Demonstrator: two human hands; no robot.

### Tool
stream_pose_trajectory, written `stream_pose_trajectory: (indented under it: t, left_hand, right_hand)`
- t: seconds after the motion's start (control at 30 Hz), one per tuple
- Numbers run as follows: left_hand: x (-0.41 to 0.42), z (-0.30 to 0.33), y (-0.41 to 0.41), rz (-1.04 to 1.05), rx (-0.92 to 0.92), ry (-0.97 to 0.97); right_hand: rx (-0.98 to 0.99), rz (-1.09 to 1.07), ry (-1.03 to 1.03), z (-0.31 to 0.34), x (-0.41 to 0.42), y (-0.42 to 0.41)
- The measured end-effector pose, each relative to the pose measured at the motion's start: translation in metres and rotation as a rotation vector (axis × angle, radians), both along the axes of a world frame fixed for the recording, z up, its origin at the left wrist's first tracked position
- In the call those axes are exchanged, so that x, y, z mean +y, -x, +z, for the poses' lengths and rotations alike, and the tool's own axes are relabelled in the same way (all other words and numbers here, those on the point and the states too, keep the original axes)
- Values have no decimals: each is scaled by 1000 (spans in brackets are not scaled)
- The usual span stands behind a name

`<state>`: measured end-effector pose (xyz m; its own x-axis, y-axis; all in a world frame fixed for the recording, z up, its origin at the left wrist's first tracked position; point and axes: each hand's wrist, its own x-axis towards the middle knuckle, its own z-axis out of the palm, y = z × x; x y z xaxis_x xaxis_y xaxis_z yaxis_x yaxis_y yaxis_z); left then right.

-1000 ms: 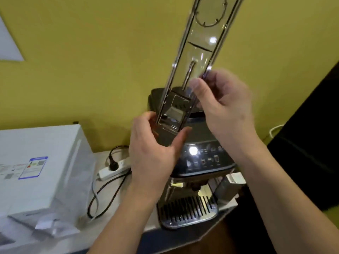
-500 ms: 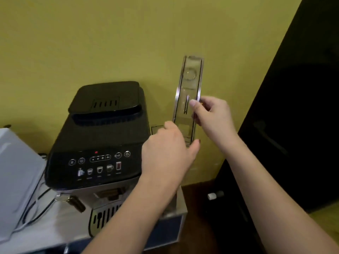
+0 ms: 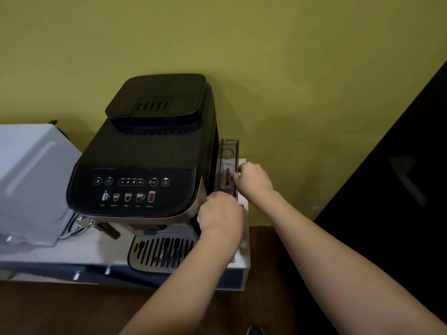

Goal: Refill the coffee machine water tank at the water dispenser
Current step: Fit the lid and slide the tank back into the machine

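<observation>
A black coffee machine [image 3: 154, 151] stands on a white shelf [image 3: 101, 247] against the yellow wall. The narrow clear water tank [image 3: 228, 160] stands upright against the machine's right side, low in its slot. My left hand [image 3: 221, 213] grips the tank's front end at the machine's right front corner. My right hand [image 3: 254, 180] holds the tank's right edge near the middle, fingers pinched on it. The tank's lower part is hidden by the machine and my hands.
A white box-like appliance [image 3: 31, 184] sits left of the machine, with cables behind it. The drip tray grille [image 3: 162, 252] juts out in front. A dark panel [image 3: 399, 184] rises at the right. Brown floor lies below the shelf.
The tank, held high in front of me a second ago, has come down and now sits beside the machine's right flank. Both hands went down with it. The view dropped.
</observation>
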<state>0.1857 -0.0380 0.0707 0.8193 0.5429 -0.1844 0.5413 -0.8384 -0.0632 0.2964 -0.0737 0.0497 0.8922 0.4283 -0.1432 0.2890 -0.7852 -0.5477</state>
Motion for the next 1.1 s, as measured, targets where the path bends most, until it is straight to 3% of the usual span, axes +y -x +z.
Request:
stream_pose_trajectory:
  t: [0.2,0.5,1.1]
  left_hand:
    - [3,-15,-7,68,79,-43]
    - [-5,-7,3,-75,268,-154]
    - [-3,-15,8,-8,188,-148]
  right_hand:
    - [-61,31,49,0,4,2]
    - [-18,30,26,0,1,11]
    - [-103,82,66,4,11,11]
